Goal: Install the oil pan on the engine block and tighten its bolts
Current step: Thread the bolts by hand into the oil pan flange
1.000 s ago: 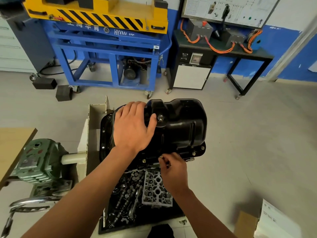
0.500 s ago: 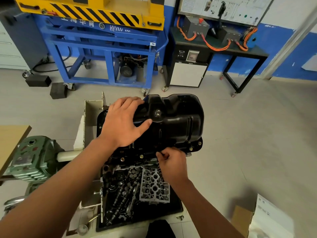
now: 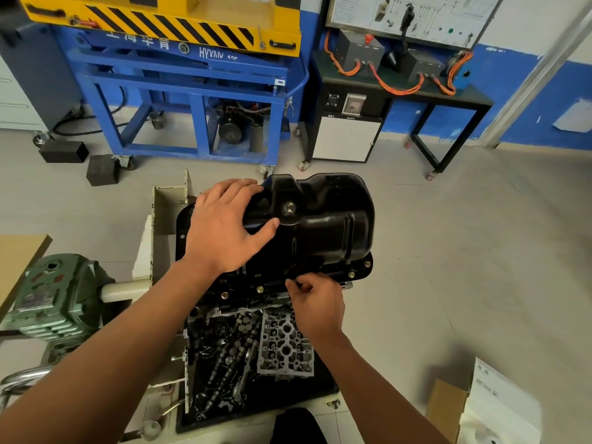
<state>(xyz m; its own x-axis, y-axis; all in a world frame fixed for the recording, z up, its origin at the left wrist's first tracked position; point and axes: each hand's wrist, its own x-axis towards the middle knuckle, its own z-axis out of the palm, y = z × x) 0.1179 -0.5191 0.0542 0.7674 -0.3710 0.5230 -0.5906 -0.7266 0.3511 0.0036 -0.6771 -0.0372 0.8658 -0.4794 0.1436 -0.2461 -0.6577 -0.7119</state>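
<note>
A black oil pan (image 3: pixel 326 225) sits on top of the engine block (image 3: pixel 205 318), which is mostly hidden beneath it. My left hand (image 3: pixel 224 229) lies flat on the pan's left part, fingers spread and the thumb near the drain plug (image 3: pixel 289 209). At the pan's near flange my right hand (image 3: pixel 315 302) pinches a bolt with its fingertips; the bolt itself is barely visible. Other gold bolts (image 3: pixel 351 274) sit in the flange to either side.
A black tray (image 3: pixel 323 389) of engine parts with a silver cylinder head (image 3: pixel 285 347) lies right below the pan. A green motor (image 3: pixel 54 299) stands at left, a cardboard box (image 3: pixel 455 408) at lower right. A blue-and-yellow press (image 3: pixel 192 75) and a black bench (image 3: pixel 400 91) stand behind.
My left hand has slid a little leftward on the pan, the thumb drawing away from the drain plug. My right hand stays at the same flange bolt, fingers shifting slightly.
</note>
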